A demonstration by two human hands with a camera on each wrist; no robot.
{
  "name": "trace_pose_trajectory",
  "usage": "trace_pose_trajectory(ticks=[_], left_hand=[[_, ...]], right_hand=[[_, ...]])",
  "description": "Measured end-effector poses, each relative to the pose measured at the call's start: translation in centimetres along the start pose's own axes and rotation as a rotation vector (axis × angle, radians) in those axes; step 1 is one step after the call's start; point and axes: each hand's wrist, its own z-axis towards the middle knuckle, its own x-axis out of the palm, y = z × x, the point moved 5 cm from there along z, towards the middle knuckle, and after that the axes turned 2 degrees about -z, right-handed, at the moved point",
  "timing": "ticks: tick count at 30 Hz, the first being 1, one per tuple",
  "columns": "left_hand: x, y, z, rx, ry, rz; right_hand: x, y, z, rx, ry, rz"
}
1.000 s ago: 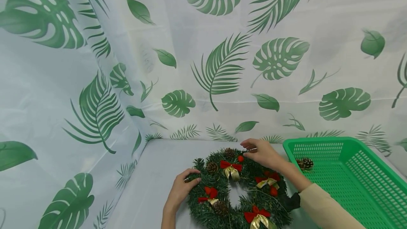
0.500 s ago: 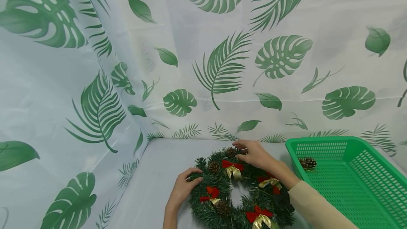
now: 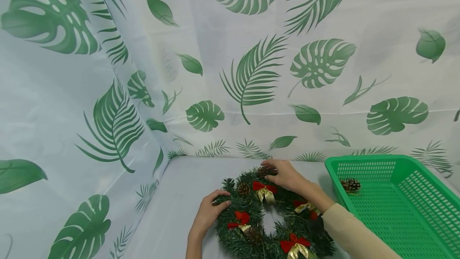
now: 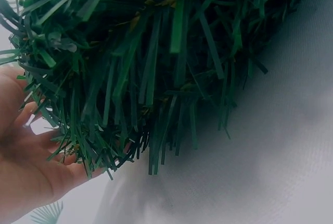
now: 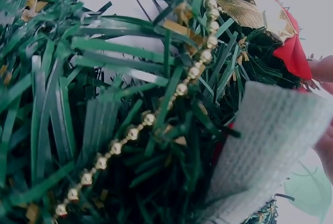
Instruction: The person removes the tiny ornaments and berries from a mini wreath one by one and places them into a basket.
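A green Christmas wreath (image 3: 233,237) lies on the white tabletop, trimmed with red-and-gold bows (image 3: 265,192), pine cones (image 3: 244,189) and a gold bead chain (image 5: 151,119). My left hand (image 3: 210,210) grips its left rim, thumb and fingers around the greenery (image 4: 151,67). At the top of the wreath, my right hand (image 3: 285,177) has its thumb and fingers around another pine cone (image 3: 265,171), partly covered by them. My right forearm hides part of the bow (image 3: 304,206) on the right side. The wreath's lower edge runs out of the head view.
A green plastic basket (image 3: 343,195) stands to the right, with pine cones (image 3: 351,185) in its far left corner. White cloth walls (image 3: 205,75) printed with green leaves rise behind and at the left of the tabletop (image 3: 172,195).
My right hand has moved left along the top of the wreath to the pine cone there. My left hand stays at the left rim. The whole view has shifted slightly.
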Motion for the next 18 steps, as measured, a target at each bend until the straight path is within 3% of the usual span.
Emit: trace_pose_trajectory(ticks=[18], left_hand=[[0.00, 0.34, 0.13, 0.001, -0.005, -0.006]], right_hand=[[-0.03, 0.23, 0.11, -0.015, -0.040, -0.022]])
